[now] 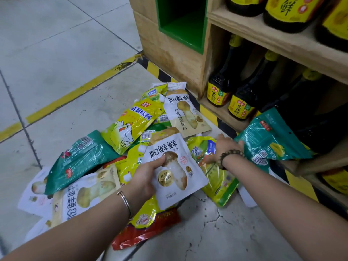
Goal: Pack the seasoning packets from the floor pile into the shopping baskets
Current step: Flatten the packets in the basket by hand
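Wooden shelf [188, 68] compartment holds dark bottles [219, 87]. My left hand [145, 176] grips white mushroom packet [178, 166]; right hand [226, 147] fingertips hidden, grasp unclear.

The seasoning packets [124, 172] lay heaped, overlapping. A white mushroom packet [175, 166] topped them, tilted; up-left of it a yellow chicken packet [130, 125], right of it a teal corn packet [271, 140].

Even indoor light, glare on glossy packets [130, 127], wide-angle edge distortion
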Demonstrator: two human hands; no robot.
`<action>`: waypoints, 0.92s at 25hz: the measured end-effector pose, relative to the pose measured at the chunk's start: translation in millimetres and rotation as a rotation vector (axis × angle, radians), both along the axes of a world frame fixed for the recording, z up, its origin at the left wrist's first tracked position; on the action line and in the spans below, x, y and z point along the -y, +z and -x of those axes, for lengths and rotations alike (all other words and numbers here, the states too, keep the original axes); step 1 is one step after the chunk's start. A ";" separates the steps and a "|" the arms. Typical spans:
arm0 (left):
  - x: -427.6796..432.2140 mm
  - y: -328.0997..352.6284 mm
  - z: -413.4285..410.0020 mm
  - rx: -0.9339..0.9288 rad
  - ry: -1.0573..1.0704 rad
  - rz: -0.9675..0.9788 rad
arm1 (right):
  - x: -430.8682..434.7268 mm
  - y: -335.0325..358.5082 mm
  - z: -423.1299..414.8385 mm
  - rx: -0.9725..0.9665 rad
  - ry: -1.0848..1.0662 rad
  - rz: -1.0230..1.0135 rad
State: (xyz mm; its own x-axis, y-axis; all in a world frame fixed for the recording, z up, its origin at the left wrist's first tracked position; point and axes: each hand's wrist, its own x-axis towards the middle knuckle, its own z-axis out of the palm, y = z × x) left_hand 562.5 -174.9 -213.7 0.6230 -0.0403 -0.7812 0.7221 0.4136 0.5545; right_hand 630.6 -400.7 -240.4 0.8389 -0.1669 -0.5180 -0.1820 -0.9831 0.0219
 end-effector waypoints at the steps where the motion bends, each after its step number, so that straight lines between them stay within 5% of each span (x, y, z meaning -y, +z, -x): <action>1: -1.6 0.3 0.6 -0.010 -0.014 -0.013 | 0.7 1.2 1.0 -0.041 -0.037 -0.038; 10: -16.8 5.9 -5.6 0.066 -0.137 -0.110 | 52.8 4.7 44.3 0.105 -0.574 -0.674; 14: 11.4 10.2 -13.7 0.187 -0.148 -0.222 | 81.0 35.9 75.7 0.372 -0.721 -0.768; 23: 139.6 58.8 -11.6 0.496 -0.290 -0.111 | 149.5 137.4 176.8 0.928 -0.940 -0.823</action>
State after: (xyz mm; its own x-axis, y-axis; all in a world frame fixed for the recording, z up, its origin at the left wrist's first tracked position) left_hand 574.0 -314.5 -154.9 0.8911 -0.1982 -0.4083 0.4401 0.1574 0.8840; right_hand 453.8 -550.2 -103.0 0.6667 -0.7379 -0.1052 -0.3611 -0.1963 -0.9116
